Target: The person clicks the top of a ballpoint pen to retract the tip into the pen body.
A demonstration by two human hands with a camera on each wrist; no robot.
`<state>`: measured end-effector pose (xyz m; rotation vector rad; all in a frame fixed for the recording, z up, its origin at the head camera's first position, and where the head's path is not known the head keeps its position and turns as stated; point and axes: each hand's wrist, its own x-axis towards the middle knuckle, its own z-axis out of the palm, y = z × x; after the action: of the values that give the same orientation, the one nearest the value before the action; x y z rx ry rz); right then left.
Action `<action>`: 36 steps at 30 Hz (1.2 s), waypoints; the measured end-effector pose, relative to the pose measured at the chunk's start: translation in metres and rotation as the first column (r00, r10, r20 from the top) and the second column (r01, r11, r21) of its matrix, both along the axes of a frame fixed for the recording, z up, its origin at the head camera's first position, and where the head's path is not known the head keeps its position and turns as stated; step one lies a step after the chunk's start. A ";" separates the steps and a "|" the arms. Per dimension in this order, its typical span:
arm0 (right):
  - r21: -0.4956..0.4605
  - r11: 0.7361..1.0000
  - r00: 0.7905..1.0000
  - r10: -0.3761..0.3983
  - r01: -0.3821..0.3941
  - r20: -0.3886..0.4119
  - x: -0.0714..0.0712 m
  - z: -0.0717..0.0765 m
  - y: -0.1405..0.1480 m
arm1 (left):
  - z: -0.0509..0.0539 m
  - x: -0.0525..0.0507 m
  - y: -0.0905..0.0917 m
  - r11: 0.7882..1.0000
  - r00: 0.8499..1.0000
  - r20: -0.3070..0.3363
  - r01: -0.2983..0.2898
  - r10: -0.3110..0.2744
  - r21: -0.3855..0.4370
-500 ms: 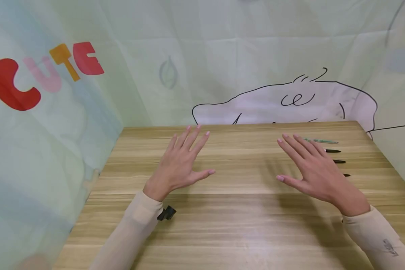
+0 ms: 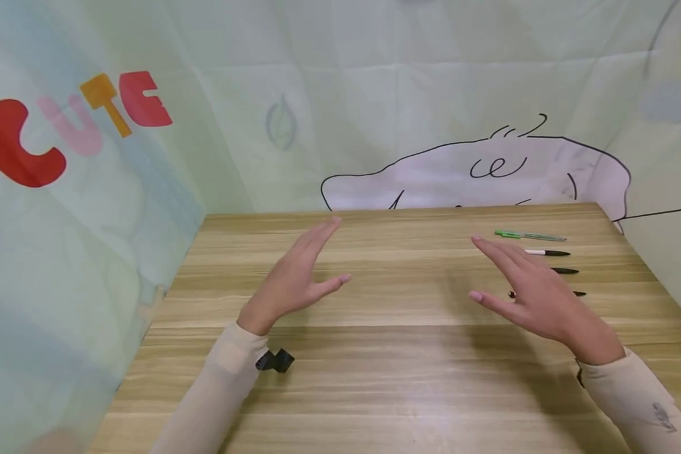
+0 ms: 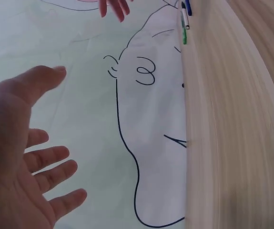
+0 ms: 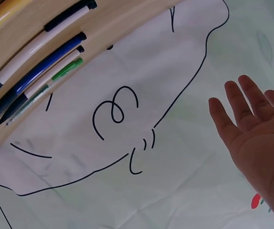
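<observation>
Green and clear, the farthest pen [image 2: 530, 236] lies near the far right corner of the bench [image 2: 397, 378], with a white-and-black pen [image 2: 549, 253] just beside it, towards you. Your left hand [image 2: 292, 277] and right hand [image 2: 536, 302] are both empty, fingers extended, thumbs spread wide. Expect both pens to be light, stiff, probably smooth and liable to roll; pinching mid-length should suit them best.

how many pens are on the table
4 clear ones, on the right of the table: a green pen farthest away, then a white pen, a blue pen and a second white pen nearest. A yellow thing, cut off in the right wrist view, may be another.
</observation>
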<state>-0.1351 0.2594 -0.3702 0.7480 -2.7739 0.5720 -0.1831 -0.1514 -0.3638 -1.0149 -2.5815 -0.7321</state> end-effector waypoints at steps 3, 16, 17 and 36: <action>-0.059 0.998 0.999 0.006 -0.004 0.034 0.001 -0.001 0.002 | -0.003 -0.003 -0.002 0.996 0.998 0.046 0.027 -0.031 0.084; -0.315 0.945 0.995 0.098 -0.084 0.027 -0.002 -0.006 0.008 | -0.009 -0.006 -0.005 0.927 0.961 0.208 0.097 -0.182 0.361; -0.326 0.942 0.995 0.097 -0.081 0.031 -0.002 -0.006 0.009 | -0.009 -0.006 -0.005 0.924 0.958 0.216 0.098 -0.189 0.370; -0.426 0.905 0.992 0.055 -0.001 0.113 0.000 -0.011 0.030 | -0.016 -0.009 -0.006 0.915 0.939 0.266 0.102 -0.218 0.389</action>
<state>-0.1355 0.2890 -0.3809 0.6687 -2.5970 1.2178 -0.1917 -0.1570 -0.3801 -1.0674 -2.4700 -1.4624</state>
